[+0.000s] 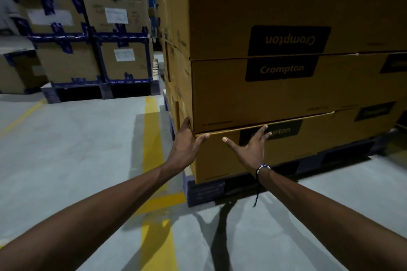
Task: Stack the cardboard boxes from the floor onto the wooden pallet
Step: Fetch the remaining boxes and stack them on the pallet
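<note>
Resting on a dark pallet (206, 191), three closed cardboard boxes rise in a stack at the 2 o'clock side of the view; all are sealed, so their contents cannot be told. Bottom box (308, 149) sits directly on the pallet, with a dark "Crompton" label partly covered by fingers. Middle box (253, 99) lies on it, its label reading upright, and its lower edge overhangs the bottom box slightly at the near corner. Top box (264, 6) carries the same label upside down.

At the near corner of the stack, the left hand (187, 145) wraps the vertical edge where the bottom and middle boxes meet: fingers lie along the side face, thumb across the front, a grip holding the corner. Right hand (251, 149) is spread wide with straight fingers, its palm pressed flat against the front face of the bottom box, just to 3 o'clock of the left hand. A beaded bracelet (262, 168) with a hanging cord circles the right wrist.

Pale concrete floor (88, 149) spreads below, crossed by a yellow painted line (152, 138) running toward 12 o'clock. At 10 o'clock, well apart, other cartons (92, 28) bound with blue tape and bearing white labels stand stacked on a second pallet (103, 90).
</note>
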A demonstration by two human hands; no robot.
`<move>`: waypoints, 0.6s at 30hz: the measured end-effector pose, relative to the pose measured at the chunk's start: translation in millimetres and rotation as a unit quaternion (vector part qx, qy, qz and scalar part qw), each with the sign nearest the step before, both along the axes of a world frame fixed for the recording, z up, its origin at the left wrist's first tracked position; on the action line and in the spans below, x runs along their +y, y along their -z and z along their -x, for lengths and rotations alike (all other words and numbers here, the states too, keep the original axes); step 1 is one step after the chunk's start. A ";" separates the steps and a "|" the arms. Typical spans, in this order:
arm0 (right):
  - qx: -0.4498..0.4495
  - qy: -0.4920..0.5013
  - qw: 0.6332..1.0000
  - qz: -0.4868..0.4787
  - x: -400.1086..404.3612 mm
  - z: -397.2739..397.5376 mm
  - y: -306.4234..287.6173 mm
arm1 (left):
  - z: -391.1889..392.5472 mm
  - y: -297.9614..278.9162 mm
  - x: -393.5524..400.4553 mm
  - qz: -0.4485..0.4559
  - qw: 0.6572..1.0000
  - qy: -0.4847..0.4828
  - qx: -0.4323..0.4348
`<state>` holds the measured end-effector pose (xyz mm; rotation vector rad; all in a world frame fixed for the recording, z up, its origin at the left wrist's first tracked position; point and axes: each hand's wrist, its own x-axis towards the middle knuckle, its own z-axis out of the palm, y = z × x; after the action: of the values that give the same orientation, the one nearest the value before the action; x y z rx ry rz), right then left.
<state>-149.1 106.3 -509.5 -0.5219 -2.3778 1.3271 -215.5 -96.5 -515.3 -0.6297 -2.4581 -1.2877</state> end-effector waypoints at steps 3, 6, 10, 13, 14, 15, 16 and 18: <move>0.001 0.001 1.000 0.004 -0.4 0.8 0.0 | -3.2 -1.1 -0.1 -0.012 1.000 0.000 -0.010; 0.005 0.003 1.000 0.007 -1.0 1.9 0.3 | -1.7 -0.4 -0.7 -0.020 1.000 -0.008 -0.005; 0.008 0.004 1.000 0.012 -1.7 3.1 1.4 | -1.3 -0.7 1.0 -0.025 1.000 -0.016 -0.004; 0.016 0.003 1.000 0.018 -2.8 4.4 3.4 | -0.1 -0.3 0.3 -0.025 0.999 -0.021 -0.008; 0.016 0.003 1.000 0.019 -2.9 4.9 4.1 | 1.0 0.4 -0.1 -0.026 0.999 -0.023 -0.008; 0.016 0.002 1.000 0.020 -3.0 5.4 4.4 | 1.4 0.1 -0.4 -0.027 0.999 -0.026 -0.010; 0.016 0.001 1.000 0.021 -3.3 5.9 4.4 | 2.6 1.0 -0.6 -0.030 0.999 -0.027 -0.009; 0.017 0.001 1.000 0.019 -3.5 6.5 4.2 | 2.3 0.7 -0.3 -0.034 0.999 -0.028 -0.010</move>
<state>-155.6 102.8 -513.7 -0.5076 -2.3274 1.3724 -217.8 -96.7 -516.0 -0.5301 -2.4176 -1.3562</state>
